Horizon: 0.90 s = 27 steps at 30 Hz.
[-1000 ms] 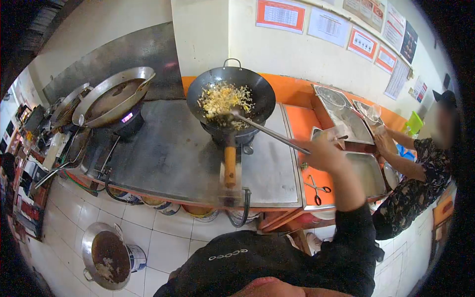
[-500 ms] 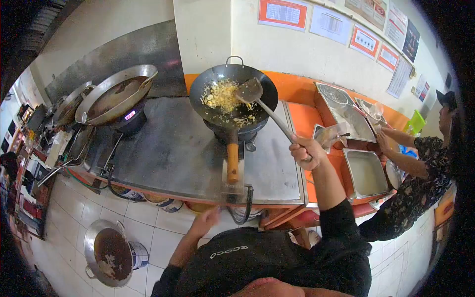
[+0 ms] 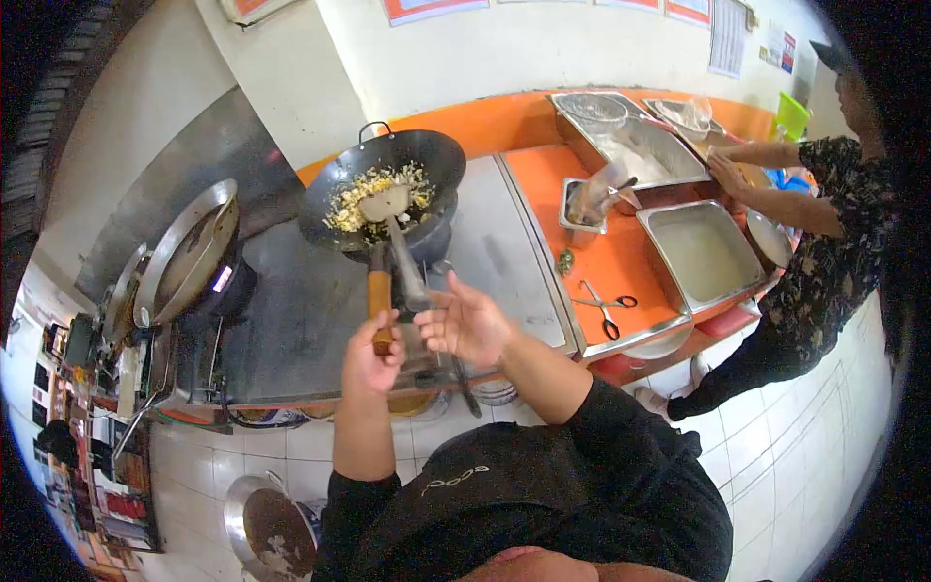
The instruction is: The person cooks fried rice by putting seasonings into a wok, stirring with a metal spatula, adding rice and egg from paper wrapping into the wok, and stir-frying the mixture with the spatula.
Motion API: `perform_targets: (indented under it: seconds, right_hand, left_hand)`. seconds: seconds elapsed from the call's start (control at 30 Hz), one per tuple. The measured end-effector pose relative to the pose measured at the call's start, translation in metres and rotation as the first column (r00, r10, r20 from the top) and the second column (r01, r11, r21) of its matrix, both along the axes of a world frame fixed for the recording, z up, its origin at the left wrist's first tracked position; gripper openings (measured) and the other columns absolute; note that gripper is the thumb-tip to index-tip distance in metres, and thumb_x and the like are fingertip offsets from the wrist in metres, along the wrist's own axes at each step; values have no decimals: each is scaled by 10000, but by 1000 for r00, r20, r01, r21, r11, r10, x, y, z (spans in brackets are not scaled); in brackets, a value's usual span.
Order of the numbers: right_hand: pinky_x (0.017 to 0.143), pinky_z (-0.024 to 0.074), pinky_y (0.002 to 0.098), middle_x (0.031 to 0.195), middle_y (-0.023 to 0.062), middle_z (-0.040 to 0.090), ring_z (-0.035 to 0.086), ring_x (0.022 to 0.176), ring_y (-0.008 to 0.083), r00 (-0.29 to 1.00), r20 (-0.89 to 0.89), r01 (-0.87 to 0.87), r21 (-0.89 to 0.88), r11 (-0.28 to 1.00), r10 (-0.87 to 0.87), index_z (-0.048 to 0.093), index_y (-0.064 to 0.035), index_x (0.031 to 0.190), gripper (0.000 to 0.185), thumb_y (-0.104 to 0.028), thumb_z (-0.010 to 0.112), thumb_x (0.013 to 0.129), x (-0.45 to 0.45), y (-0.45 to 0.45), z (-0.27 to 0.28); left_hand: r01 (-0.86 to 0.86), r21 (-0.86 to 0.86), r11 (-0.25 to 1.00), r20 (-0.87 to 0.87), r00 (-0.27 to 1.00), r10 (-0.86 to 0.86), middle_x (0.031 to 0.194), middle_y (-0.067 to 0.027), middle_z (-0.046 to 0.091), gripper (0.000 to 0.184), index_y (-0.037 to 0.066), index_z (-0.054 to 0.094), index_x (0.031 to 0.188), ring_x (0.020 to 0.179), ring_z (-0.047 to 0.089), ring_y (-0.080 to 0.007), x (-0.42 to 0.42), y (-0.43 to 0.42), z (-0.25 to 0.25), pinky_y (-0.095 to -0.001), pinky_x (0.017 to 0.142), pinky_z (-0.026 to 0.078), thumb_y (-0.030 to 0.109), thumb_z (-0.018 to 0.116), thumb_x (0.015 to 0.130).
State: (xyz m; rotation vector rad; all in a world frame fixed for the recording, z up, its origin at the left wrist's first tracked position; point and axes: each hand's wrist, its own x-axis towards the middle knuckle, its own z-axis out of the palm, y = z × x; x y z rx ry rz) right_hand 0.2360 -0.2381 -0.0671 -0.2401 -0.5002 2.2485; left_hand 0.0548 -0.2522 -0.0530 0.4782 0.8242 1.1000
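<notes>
A black wok (image 3: 441, 155) holds chopped yellow and white food (image 3: 354, 202). The metal ladle (image 3: 385, 203) rests with its bowl in the wok and its handle pointing back toward me. My left hand (image 3: 373, 357) is wrapped round the end of the wok's wooden handle (image 3: 379, 296). Just right of the ladle's handle, my right hand (image 3: 465, 323) is open with its fingers spread, and nothing is gripped in it.
Large metal pans (image 3: 184, 252) stand on the left. On the orange counter (image 3: 543, 175) are scissors (image 3: 609, 316), a small container (image 3: 583, 206) and a tray of pale liquid (image 3: 700, 254). A co-worker (image 3: 824, 223) stands at the right. Another pan (image 3: 272, 533) is low by the floor.
My left hand has moved up and taken hold of the wok's handle. My right hand has come left and let go of the ladle, which now lies in the wok. The view has turned.
</notes>
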Motion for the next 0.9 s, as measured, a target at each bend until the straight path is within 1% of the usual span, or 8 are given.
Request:
perform_targets:
  seconds: [0.1, 0.17, 0.23, 0.3, 0.33, 0.5, 0.7, 0.9]
  right_hand:
    - [627, 467, 293, 844, 73, 564, 565, 703, 181, 998, 18, -60, 87, 994, 58, 439, -58, 1140, 465, -422, 391, 856, 18, -17, -11]
    - [632, 458, 277, 811, 47, 551, 548, 674, 151, 937, 349, -28, 154, 988, -28, 450, -62, 1143, 443, -393, 434, 848, 39, -32, -16]
    - [641, 430, 240, 755, 0, 509, 498, 652, 92, 746, 643, 20, 239, 971, -174, 480, -76, 1132, 395, -326, 510, 828, 57, -39, -24]
    - [546, 408, 222, 724, -4, 490, 462, 576, 92, 631, 713, 103, 311, 945, -304, 500, -72, 1090, 371, -327, 518, 821, 80, -29, -68]
    - [499, 397, 212, 708, -6, 481, 444, 539, 93, 570, 738, 136, 349, 927, -362, 510, -71, 1069, 359, -327, 522, 817, 91, -26, -83]
    - [591, 380, 212, 723, -4, 483, 438, 621, 84, 570, 711, 357, 238, 903, -412, 537, -51, 1043, 290, -238, 515, 822, 135, -40, -70]
    - [568, 366, 186, 716, -3, 490, 449, 612, 72, 601, 672, 384, 231, 894, -432, 537, -47, 1021, 263, -223, 507, 828, 158, -33, -78]
    - [577, 371, 191, 693, -18, 488, 450, 604, 64, 608, 704, 333, 194, 923, -367, 535, -51, 1012, 255, -232, 500, 836, 153, -24, -77]
  left_hand:
    - [15, -24, 1000, 67, 998, -14, 635, -56, 499, 223, 47, 504, 900, 471, 438, -116, -5, -2, 2, -199, 362, 317, 220, 567, 774]
    - [38, -18, 999, 94, 995, -36, 641, -72, 498, 195, 37, 500, 891, 478, 434, -125, -6, -1, 3, -210, 368, 325, 202, 536, 793]
    - [71, -15, 997, 121, 990, -69, 638, -73, 497, 181, 37, 496, 887, 476, 434, -124, -8, 1, 0, -210, 366, 324, 194, 521, 800]
    - [84, -23, 996, 150, 986, -79, 638, -77, 495, 182, 30, 491, 902, 476, 435, -121, -12, 1, 1, -207, 362, 325, 182, 510, 803]
    - [90, -15, 996, 149, 985, -86, 641, -79, 494, 199, 22, 488, 917, 475, 432, -118, -16, 2, 0, -204, 361, 324, 182, 508, 801]
    - [98, 19, 995, 211, 972, -100, 658, -82, 485, 307, -20, 465, 1025, 467, 409, -108, -25, 2, -15, -192, 357, 319, 187, 482, 798]
    - [17, 9, 1000, 165, 986, -18, 660, -75, 478, 387, -30, 429, 1113, 462, 389, -100, -18, -2, -14, -191, 354, 309, 189, 456, 796]
    - [-36, 1, 999, 116, 993, 35, 632, -77, 502, 249, 9, 496, 920, 461, 425, -118, 1, -3, -10, -199, 349, 309, 212, 515, 777]
